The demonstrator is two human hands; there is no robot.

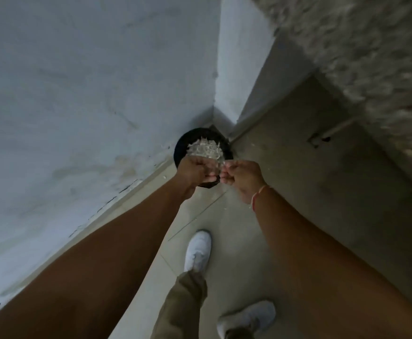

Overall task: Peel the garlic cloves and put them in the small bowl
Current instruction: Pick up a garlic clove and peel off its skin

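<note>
- Head view shows both hands out in front, above a black bin (181, 148) that stands in the floor corner and is heaped with pale skins (204, 149).
- Left hand (192, 172) has its fingers curled in, and right hand (243, 176) is curled the same way; the fingertips of the two meet just over the near rim of the bin.
- A small pale scrap (225, 164) shows between the fingertips. I cannot tell whether it is a clove or only skin, so what each hand holds is unclear.
- No small bowl is in sight, and no whole cloves can be made out anywhere near the hands.
- Risk: if a clove is in the pinch, it could slip and fall straight down into the skins below the hands, where it would be hard to find.
- Risk: loose skin could drift past the rim, since the hands sit over the bin's near edge and not its middle; a few flecks (164, 177) already lie on the floor to the left of the hands.
- Risk: the picture is dim and blurred with motion, so a misjudged grip seems likely.
- Risk: a white shoe (198, 250) stands on the floor below the hands, and a dropped clove could land beside it.
</note>
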